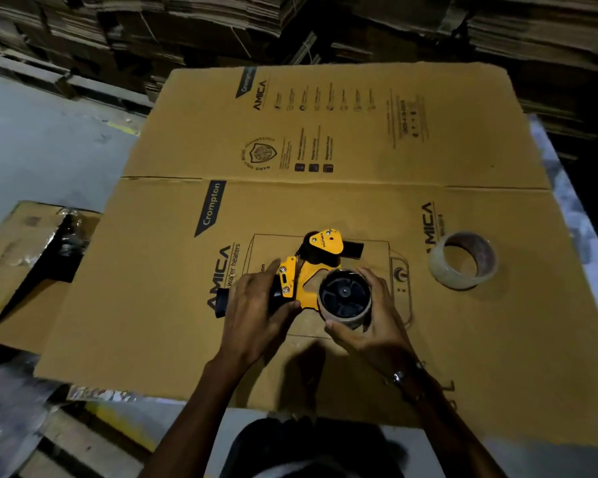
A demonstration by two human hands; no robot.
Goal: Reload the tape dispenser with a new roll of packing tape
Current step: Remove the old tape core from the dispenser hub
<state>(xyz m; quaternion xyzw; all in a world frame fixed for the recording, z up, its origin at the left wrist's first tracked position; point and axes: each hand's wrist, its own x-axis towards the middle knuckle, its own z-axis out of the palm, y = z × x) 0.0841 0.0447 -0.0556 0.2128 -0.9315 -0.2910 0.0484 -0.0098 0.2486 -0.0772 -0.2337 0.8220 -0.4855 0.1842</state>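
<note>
The flattened cardboard box (325, 201) carries most of the readable print. "Crompton" stands in white on a dark slanted band on its near panel, and again, less clearly, on a like band on the far panel. "AMICA" appears in large dark letters three times: beside the near band with "water heaters" under it, at the right edge of the near panel, and on the far panel. A round crest on the far panel has lettering too small to read. The yellow tape dispenser (308, 270) bears a small dark brand mark, illegible.
</note>
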